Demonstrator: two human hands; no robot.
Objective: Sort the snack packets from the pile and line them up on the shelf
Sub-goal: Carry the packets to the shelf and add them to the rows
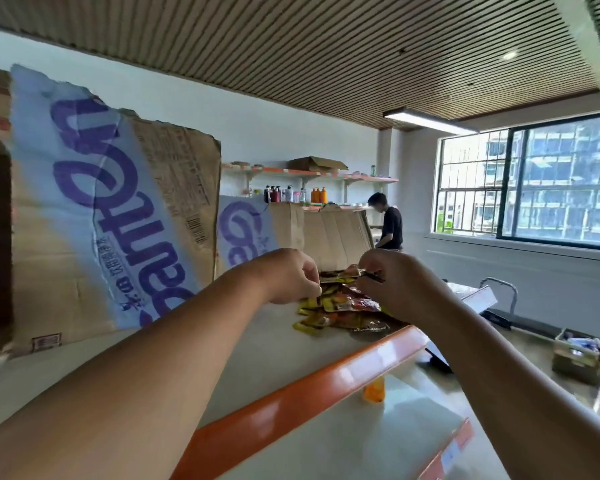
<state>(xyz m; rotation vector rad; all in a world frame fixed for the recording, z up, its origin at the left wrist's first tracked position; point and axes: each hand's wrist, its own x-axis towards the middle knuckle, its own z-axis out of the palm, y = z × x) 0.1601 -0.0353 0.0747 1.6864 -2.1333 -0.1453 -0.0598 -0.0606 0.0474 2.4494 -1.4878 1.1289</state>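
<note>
A pile of small yellow, red and orange snack packets [343, 311] lies on the white shelf [281, 344] with an orange front edge. Both my hands are raised over the pile. My left hand [291, 277] has its fingers curled and pinches the left end of a packet [340, 276]. My right hand [395, 282] pinches the same packet's right end, or a second packet beside it; I cannot tell which. The held packet hangs just above the pile.
Torn cardboard with purple lettering [101, 209] stands along the back of the shelf. A lower shelf [378, 438] holds an orange cup [374, 391]. A person in black [390, 223] stands by far wall shelves with bottles. A box [581, 355] sits on the floor.
</note>
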